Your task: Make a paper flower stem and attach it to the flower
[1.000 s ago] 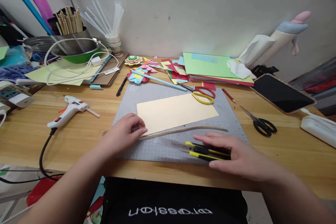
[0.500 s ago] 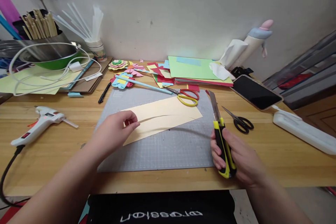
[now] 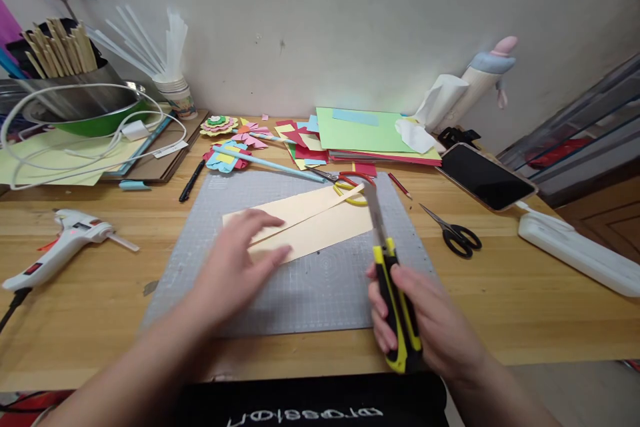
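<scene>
My left hand (image 3: 240, 260) lies flat with fingers stretched out on the left end of a cream paper sheet (image 3: 320, 223), which rests on a grey cutting mat (image 3: 300, 280). A long strip of the same paper lies across the sheet's top edge. My right hand (image 3: 425, 327) is wrapped round a yellow and black utility knife (image 3: 393, 293). Its blade is out and points away from me, over the right end of the paper.
Red and yellow scissors (image 3: 355, 185) lie at the mat's far edge, black scissors (image 3: 455, 233) and a red pencil (image 3: 400, 185) to the right. A phone (image 3: 483, 177), coloured paper stack (image 3: 370, 133), paper flowers (image 3: 230, 147), black pen (image 3: 191, 180) and glue gun (image 3: 60, 240) surround the mat.
My right hand picked the knife up from the mat and brought its blade over the paper's right end. My left hand slid the paper and now presses flat on it.
</scene>
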Available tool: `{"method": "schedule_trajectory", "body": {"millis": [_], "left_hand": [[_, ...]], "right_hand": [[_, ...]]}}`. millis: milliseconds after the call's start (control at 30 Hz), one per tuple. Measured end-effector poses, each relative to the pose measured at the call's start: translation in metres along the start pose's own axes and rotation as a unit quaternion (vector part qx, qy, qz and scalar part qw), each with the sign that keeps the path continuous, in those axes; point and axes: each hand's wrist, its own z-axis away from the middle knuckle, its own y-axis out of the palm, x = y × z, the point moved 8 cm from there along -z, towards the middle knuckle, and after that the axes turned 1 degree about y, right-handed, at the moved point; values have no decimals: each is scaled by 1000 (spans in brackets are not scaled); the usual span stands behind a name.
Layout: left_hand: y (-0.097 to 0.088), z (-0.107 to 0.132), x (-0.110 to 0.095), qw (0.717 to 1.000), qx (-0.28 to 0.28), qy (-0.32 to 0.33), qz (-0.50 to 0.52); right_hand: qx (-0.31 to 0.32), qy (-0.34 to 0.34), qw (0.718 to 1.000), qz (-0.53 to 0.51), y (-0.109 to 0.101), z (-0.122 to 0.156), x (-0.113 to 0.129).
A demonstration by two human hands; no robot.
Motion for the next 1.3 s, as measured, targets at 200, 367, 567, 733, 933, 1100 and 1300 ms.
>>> {"method": "schedule_trajectory", "body": {"millis": [200,367,567,733,933,1100,1300], "left_hand": [[81,23,-38,869,272,-30,411],[92,26,-25,829,308,-56,464],[87,26,-22,803,275,-99,519],[90,29,-20,761,270,-120,577],[88,23,-18,806,268,-92,519],[87,23,-24,823,290,-47,486],[85,25,-25,842,303,-17,446]], "right_hand": [[124,123,981,-81,58,-17,-51],[99,159,981,-43,62,-23,-65],[126,96,984,-79,74,-22,-52],[114,60,990,-65,76,-22,-37],[42,66,997,-17,61,-26,-39],[76,118,990,-6,61,-26,-52],[87,135,987,-11,65,-24,-59]]}}
